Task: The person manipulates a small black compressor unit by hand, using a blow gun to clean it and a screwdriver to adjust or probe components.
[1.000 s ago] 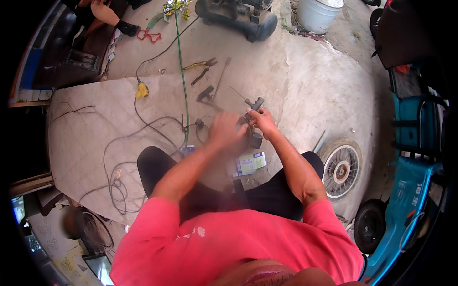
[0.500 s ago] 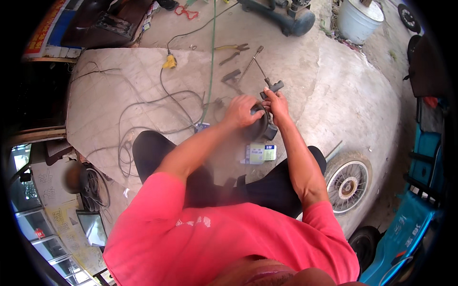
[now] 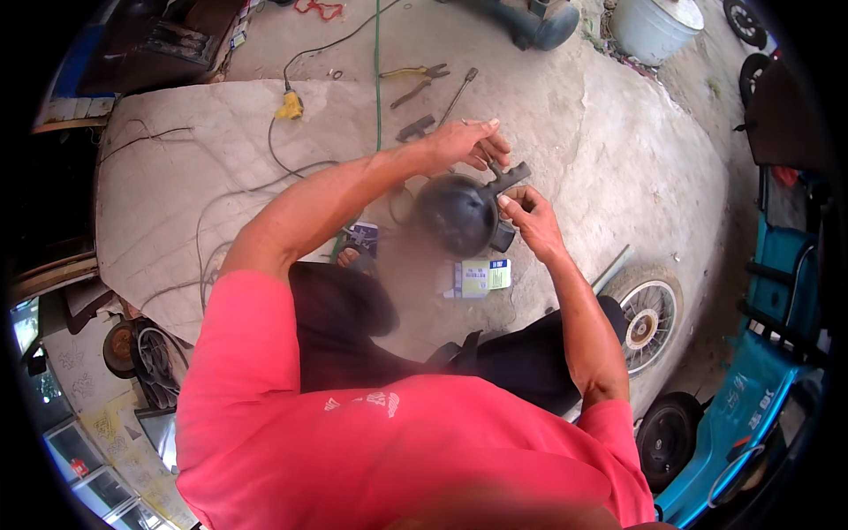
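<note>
A black round, dome-shaped housing (image 3: 453, 219) is tilted over the ground between my knees, and a dark block shows at its right side. My right hand (image 3: 535, 223) is closed, thumb and fingers pinching at the housing's right rim. Just beyond that hand, a dark T-handle tool (image 3: 508, 179) lies across the upper right of the housing. My left hand (image 3: 470, 144) hovers over the tool's shaft with its fingers bent and apart; the fingertips come close to the shaft, and contact cannot be made out. The hand hides most of the shaft.
Pliers (image 3: 420, 81), a T-handled rod (image 3: 459, 94) and a yellow connector (image 3: 289, 106) on a black cable lie beyond my hands. A green cord (image 3: 378, 79) runs past them. A small box (image 3: 478, 278) lies near my knees. At right stand a spoked wheel (image 3: 649, 327) and blue vehicle panels (image 3: 733, 433).
My left hand has left the housing and moved up over the tool. My right hand has shifted from the T-handle to the housing's rim. The housing now shows its rounded back.
</note>
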`<control>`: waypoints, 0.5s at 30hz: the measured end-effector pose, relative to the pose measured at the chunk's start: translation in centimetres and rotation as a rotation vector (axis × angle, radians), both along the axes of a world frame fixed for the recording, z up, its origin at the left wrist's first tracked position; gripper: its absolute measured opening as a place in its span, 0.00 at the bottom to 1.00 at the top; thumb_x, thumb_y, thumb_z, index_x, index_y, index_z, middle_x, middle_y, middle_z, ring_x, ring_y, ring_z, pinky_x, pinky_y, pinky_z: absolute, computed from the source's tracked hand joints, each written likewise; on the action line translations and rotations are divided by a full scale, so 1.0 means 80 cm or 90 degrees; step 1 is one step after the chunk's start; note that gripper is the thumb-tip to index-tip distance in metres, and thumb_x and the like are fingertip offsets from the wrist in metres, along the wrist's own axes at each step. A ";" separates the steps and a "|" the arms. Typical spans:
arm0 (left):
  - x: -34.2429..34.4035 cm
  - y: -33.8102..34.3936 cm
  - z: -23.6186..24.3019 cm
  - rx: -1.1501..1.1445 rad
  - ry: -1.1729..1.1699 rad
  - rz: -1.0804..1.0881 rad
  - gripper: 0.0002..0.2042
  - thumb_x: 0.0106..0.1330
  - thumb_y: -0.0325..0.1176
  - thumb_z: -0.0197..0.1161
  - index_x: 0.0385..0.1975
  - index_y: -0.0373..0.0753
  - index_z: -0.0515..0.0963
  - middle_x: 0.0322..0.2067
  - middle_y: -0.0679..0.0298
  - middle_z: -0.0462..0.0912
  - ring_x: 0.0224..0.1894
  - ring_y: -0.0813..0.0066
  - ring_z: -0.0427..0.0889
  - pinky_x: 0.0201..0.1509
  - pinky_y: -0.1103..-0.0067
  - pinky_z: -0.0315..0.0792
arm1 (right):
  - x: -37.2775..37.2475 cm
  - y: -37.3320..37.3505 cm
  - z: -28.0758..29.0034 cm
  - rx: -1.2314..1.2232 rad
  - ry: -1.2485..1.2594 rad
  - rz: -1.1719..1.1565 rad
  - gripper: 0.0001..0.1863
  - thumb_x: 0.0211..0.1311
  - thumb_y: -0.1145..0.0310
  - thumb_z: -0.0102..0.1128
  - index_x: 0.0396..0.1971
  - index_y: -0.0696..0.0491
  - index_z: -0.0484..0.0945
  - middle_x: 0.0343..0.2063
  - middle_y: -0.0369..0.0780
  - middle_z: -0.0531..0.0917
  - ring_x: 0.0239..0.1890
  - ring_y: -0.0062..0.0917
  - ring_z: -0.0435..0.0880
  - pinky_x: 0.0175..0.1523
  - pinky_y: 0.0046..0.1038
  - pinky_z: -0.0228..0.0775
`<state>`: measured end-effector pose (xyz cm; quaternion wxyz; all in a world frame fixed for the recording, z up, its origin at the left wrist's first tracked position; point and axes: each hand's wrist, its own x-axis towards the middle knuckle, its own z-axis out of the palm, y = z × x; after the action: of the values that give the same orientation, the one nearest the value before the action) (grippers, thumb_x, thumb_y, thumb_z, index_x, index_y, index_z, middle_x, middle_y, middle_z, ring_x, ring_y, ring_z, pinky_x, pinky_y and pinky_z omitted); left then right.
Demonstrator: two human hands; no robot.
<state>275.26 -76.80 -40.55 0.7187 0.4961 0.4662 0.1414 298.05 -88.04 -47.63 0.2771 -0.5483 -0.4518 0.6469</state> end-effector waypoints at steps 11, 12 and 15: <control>-0.233 0.004 -0.137 -0.110 0.197 0.046 0.31 0.81 0.57 0.47 0.58 0.30 0.78 0.32 0.62 0.86 0.25 0.79 0.81 0.27 0.79 0.71 | 0.069 -0.032 -0.103 -0.307 -0.193 0.007 0.41 0.67 0.38 0.62 0.64 0.60 0.74 0.54 0.47 0.83 0.52 0.36 0.84 0.60 0.38 0.75; -0.236 -0.002 -0.157 -0.099 0.227 0.028 0.31 0.81 0.57 0.48 0.58 0.30 0.78 0.33 0.62 0.86 0.25 0.79 0.80 0.26 0.79 0.71 | 0.064 -0.043 -0.114 -0.350 -0.146 -0.019 0.42 0.67 0.37 0.61 0.66 0.60 0.72 0.55 0.47 0.83 0.52 0.36 0.83 0.59 0.39 0.75; -0.242 -0.015 -0.187 -0.118 0.292 -0.107 0.30 0.80 0.58 0.50 0.57 0.33 0.79 0.38 0.60 0.87 0.26 0.80 0.78 0.26 0.80 0.70 | 0.035 -0.073 -0.145 -0.409 -0.033 -0.053 0.44 0.69 0.35 0.59 0.69 0.58 0.68 0.51 0.46 0.80 0.51 0.35 0.83 0.59 0.41 0.77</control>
<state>255.90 -78.02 -55.52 0.6459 0.4845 0.5847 -0.0783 300.84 -93.89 -59.21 0.1044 -0.6423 -0.2084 0.7301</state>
